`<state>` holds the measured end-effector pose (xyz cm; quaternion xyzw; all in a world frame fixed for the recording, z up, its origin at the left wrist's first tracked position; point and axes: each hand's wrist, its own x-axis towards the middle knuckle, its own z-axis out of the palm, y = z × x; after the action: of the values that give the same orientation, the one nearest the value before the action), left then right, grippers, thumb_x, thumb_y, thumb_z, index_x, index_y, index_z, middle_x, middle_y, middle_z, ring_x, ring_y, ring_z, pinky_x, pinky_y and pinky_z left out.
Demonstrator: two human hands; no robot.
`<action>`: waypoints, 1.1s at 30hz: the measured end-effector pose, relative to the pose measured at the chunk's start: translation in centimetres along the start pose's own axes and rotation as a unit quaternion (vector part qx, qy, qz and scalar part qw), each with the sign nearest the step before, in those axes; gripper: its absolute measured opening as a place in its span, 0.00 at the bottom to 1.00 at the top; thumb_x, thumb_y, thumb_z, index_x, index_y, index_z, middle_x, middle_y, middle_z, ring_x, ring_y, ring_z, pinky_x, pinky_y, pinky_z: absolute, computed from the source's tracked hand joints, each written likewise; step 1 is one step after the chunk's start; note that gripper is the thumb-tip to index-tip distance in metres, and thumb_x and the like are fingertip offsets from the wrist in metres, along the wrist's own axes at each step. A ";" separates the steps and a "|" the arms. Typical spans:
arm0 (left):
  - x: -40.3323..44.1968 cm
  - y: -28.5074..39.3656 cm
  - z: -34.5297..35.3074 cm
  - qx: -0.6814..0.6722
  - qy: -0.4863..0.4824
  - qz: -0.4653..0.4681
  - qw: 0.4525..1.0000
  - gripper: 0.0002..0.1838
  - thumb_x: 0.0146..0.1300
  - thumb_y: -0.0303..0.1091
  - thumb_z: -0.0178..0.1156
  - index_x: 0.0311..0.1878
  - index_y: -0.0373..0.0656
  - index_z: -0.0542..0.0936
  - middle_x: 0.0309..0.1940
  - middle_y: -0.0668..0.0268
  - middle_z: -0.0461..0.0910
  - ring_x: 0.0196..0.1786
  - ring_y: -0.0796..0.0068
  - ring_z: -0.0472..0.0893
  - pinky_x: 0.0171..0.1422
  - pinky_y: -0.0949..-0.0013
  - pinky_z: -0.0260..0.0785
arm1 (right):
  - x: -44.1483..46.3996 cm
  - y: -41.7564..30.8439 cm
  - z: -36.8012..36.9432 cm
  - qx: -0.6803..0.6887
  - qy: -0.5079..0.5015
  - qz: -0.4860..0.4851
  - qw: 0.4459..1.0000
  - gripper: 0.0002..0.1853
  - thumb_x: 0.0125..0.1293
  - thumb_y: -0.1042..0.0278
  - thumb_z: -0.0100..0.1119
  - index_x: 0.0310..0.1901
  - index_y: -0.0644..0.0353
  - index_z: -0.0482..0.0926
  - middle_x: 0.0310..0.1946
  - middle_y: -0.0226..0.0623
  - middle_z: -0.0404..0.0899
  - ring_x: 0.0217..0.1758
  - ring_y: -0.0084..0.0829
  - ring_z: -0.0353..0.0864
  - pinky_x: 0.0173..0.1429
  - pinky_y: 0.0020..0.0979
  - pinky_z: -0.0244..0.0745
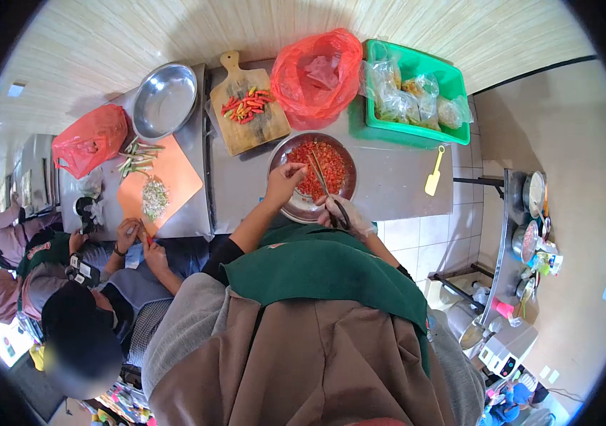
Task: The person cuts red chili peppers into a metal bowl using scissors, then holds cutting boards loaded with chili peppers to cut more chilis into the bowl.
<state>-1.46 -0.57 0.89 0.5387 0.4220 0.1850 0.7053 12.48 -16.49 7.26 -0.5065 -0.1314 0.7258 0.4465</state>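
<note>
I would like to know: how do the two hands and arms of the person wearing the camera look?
The left hand shows no glove; the right hand wears a thin, see-through glove. A black cuff shows below the loose grey sleeve on the left arm.

At the near edge of the tabletop (395,181) we see the bowl (277,165), with chilli pieces (331,167) in it and the scissors (315,167) above them. Behind it we find the open bag (315,99); left of that, the board (246,138) bearing whole chillies (250,106); right, the crate (388,135) holding filled packets (427,106). We note the spatula (433,174) before the crate. Farther left lie the basin (164,99), the mat (179,170) before it and the tied bag (94,138) to its left.
</note>
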 end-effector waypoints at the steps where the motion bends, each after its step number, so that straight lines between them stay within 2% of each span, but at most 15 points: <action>1: -0.2 0.0 0.0 -0.001 -0.002 -0.005 1.000 0.12 0.62 0.34 0.62 0.45 0.36 0.80 0.29 0.69 0.81 0.31 0.82 0.78 0.37 0.77 0.72 | 0.3 0.2 -0.1 -0.078 0.014 -0.002 0.997 0.24 0.64 0.45 0.56 0.48 0.60 0.72 0.24 0.31 0.77 0.27 0.20 0.75 0.33 0.21 0.69; 3: -0.4 0.3 -0.1 -0.001 -0.008 -0.014 1.000 0.12 0.62 0.33 0.63 0.45 0.36 0.80 0.29 0.69 0.81 0.30 0.82 0.78 0.36 0.78 0.71 | 0.9 0.3 0.0 -0.229 0.041 -0.010 0.972 0.24 0.66 0.43 0.53 0.46 0.60 0.73 0.22 0.29 0.75 0.24 0.20 0.73 0.30 0.22 0.67; 6: -0.4 0.0 -0.2 0.028 -0.033 -0.022 0.999 0.12 0.61 0.35 0.64 0.43 0.37 0.81 0.32 0.68 0.82 0.31 0.82 0.79 0.37 0.77 0.73 | 1.4 0.4 -0.6 -0.371 0.040 -0.023 0.927 0.26 0.65 0.41 0.53 0.44 0.61 0.75 0.21 0.27 0.72 0.23 0.20 0.70 0.29 0.22 0.66; 9: -0.7 0.1 0.1 0.029 -0.054 -0.075 0.995 0.10 0.61 0.34 0.64 0.41 0.37 0.81 0.31 0.67 0.82 0.31 0.80 0.80 0.37 0.75 0.75 | 1.2 0.8 -0.6 -0.361 0.063 -0.038 0.930 0.27 0.65 0.39 0.52 0.43 0.62 0.76 0.21 0.26 0.70 0.23 0.20 0.69 0.29 0.23 0.65; 12: -1.2 0.5 0.3 0.008 -0.078 -0.083 0.993 0.11 0.60 0.34 0.65 0.39 0.36 0.81 0.30 0.65 0.82 0.30 0.78 0.80 0.37 0.74 0.76 | 1.5 1.4 -1.1 -0.294 0.048 -0.004 0.955 0.27 0.65 0.39 0.52 0.42 0.61 0.76 0.21 0.26 0.70 0.24 0.20 0.69 0.28 0.23 0.63; 15: -1.3 0.8 0.6 0.061 -0.100 -0.106 0.987 0.11 0.60 0.34 0.65 0.38 0.35 0.80 0.30 0.65 0.82 0.30 0.79 0.80 0.37 0.74 0.77 | 1.6 1.6 -1.4 -0.306 0.041 0.007 0.951 0.29 0.64 0.38 0.52 0.43 0.63 0.76 0.21 0.29 0.71 0.24 0.23 0.70 0.29 0.26 0.64; 18: -1.1 0.0 0.6 0.058 -0.101 -0.116 0.986 0.11 0.61 0.34 0.64 0.38 0.35 0.80 0.30 0.65 0.82 0.30 0.79 0.80 0.36 0.74 0.77 | 0.8 1.7 -1.1 -0.430 0.081 -0.093 0.894 0.32 0.65 0.36 0.49 0.47 0.64 0.75 0.23 0.34 0.73 0.25 0.28 0.72 0.31 0.30 0.67; 21: -1.1 -1.0 0.9 -0.006 -0.075 -0.125 0.989 0.11 0.60 0.36 0.65 0.38 0.36 0.81 0.29 0.65 0.82 0.29 0.80 0.80 0.35 0.74 0.77 | 0.2 2.8 -0.9 -0.408 0.115 -0.122 0.897 0.34 0.65 0.33 0.44 0.49 0.63 0.75 0.24 0.36 0.73 0.27 0.32 0.73 0.34 0.33 0.68; 24: -1.0 -1.6 0.9 -0.046 -0.082 -0.110 0.989 0.11 0.60 0.36 0.65 0.38 0.37 0.81 0.30 0.66 0.82 0.29 0.80 0.80 0.35 0.74 0.77 | 1.1 3.6 -1.6 -0.461 0.108 -0.069 0.878 0.31 0.66 0.35 0.44 0.46 0.60 0.78 0.24 0.36 0.74 0.28 0.32 0.74 0.36 0.34 0.68; 27: -1.3 -1.1 1.1 -0.013 -0.070 -0.121 0.990 0.10 0.62 0.34 0.63 0.40 0.35 0.80 0.32 0.64 0.82 0.33 0.79 0.81 0.38 0.74 0.77 | 1.8 3.3 -1.3 -0.439 0.097 -0.030 0.892 0.28 0.67 0.37 0.46 0.47 0.58 0.79 0.25 0.36 0.74 0.29 0.31 0.74 0.36 0.33 0.68; 30: -1.2 -0.8 1.0 0.017 -0.055 -0.129 0.990 0.10 0.62 0.33 0.63 0.40 0.35 0.80 0.33 0.64 0.82 0.34 0.78 0.81 0.38 0.73 0.77 | 1.5 2.3 -0.9 -0.454 0.092 -0.013 0.886 0.32 0.65 0.34 0.44 0.51 0.56 0.76 0.41 0.54 0.80 0.47 0.53 0.79 0.53 0.44 0.70; 33: -1.1 -1.1 1.0 0.003 -0.047 -0.123 0.991 0.10 0.62 0.32 0.62 0.41 0.34 0.80 0.34 0.63 0.82 0.34 0.76 0.81 0.41 0.73 0.78 | 1.9 3.5 -1.4 -0.423 0.091 -0.094 0.897 0.30 0.65 0.38 0.50 0.52 0.59 0.75 0.36 0.48 0.80 0.39 0.40 0.80 0.46 0.36 0.72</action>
<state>-1.56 -2.37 0.36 0.4927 0.4523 0.0700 0.7401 11.73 -17.37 3.25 -0.6968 -0.4317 0.5073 0.2661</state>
